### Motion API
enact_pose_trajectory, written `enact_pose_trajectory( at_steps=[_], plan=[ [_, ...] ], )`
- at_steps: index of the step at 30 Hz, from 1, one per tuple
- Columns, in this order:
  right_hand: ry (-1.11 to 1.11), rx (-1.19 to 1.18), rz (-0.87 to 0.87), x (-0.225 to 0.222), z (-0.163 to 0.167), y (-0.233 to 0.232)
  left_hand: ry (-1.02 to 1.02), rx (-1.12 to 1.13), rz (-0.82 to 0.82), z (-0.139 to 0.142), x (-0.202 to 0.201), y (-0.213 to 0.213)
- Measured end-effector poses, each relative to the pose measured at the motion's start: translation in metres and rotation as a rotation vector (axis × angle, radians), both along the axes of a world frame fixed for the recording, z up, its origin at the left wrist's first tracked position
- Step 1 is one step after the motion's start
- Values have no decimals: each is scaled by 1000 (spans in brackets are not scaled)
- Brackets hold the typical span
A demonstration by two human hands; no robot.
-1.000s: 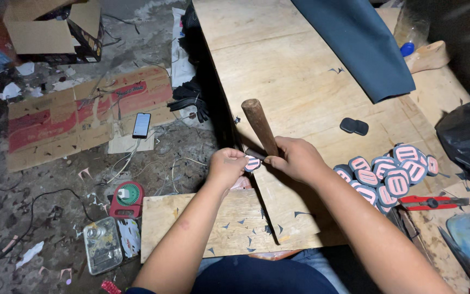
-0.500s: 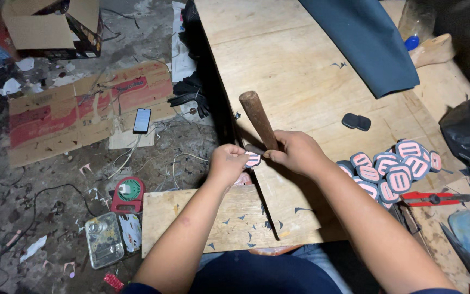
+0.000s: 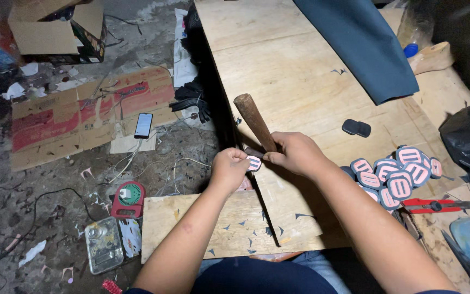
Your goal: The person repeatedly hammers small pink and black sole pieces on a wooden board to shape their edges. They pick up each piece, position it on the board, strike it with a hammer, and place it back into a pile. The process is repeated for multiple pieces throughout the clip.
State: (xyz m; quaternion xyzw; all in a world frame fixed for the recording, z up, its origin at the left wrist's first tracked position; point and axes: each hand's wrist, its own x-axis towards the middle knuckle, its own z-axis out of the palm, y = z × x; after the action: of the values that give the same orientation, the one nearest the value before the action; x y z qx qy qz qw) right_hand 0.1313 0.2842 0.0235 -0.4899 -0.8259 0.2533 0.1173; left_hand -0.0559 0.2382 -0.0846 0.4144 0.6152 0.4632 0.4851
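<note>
The left hand (image 3: 228, 167) is pinching a pink oval patch (image 3: 254, 163) at the table (image 3: 278, 71) edge; the right hand (image 3: 296, 154) is gripping a wooden-handled tool (image 3: 254, 122), needing careful alignment on the patch.

Beyond the hands, the plywood surface (image 3: 278, 71) lies open up to the blue sheet (image 3: 365, 43); to the right a heap of pink patches (image 3: 395, 177) (red cutter (image 3: 436, 205) just below) blocks the way

I note a small oval patch (image 3: 254, 163), pink with white bars and a dark rim; the piled patches (image 3: 395, 177) match it. Tool handle (image 3: 254, 122): brown wood. Worktop (image 3: 300, 71): pale plywood. Fabric sheet (image 3: 363, 41): dark teal. Cutter (image 3: 436, 205): red.
</note>
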Motion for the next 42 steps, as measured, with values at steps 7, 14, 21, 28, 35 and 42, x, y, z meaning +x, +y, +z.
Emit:
enact_pose_trajectory(
  at_steps=[7,14,21,28,35,42],
  plan=[
    [-81,30,59,3,4,1,149,130,15,-3,1,-3],
    [-95,94,28,-3,0,1,68,-20,-25,-3,-4,0],
    [-115,42,51,4,1,-2,110,37,47,-2,-1,-3],
    [-41,95,30,-3,-2,-3,149,35,28,-12,-2,3],
    [-41,94,38,2,-3,-4,-79,-110,54,-13,-3,5],
    [39,60,20,2,-5,-12,132,87,98,-14,-1,1]
  ],
)
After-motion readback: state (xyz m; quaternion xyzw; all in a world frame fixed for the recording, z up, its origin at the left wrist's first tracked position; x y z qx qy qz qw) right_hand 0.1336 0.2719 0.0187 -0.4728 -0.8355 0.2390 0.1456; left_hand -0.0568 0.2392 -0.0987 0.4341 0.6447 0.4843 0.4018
